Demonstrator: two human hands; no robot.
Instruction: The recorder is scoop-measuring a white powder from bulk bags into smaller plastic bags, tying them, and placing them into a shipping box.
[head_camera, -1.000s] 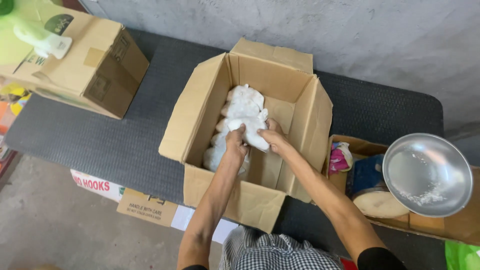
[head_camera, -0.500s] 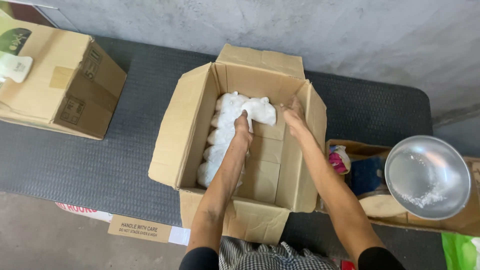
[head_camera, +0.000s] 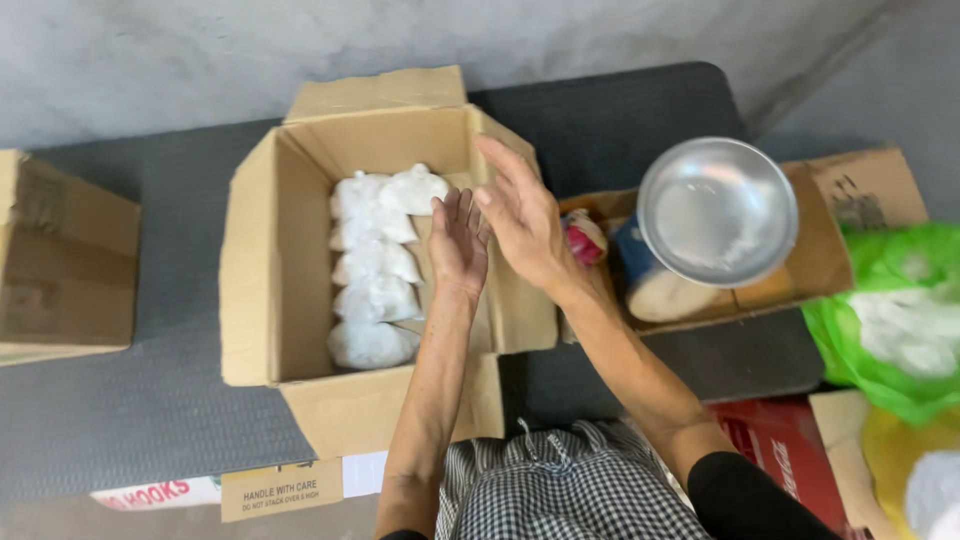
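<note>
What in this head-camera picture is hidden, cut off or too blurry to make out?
- White bags: contents unclear through the cloudy plastic.
- Open cardboard box: the floor under the bags is covered, and the left hand hides part of it.
- Blue container: mostly hidden under the metal bowl.
- Right hand: motion-blurred.
- Closed box and green bag: cut off by the frame edges.

White tied bags (head_camera: 372, 270) fill the open brown carton (head_camera: 250, 290); green bag (head_camera: 900, 320) right.
</note>
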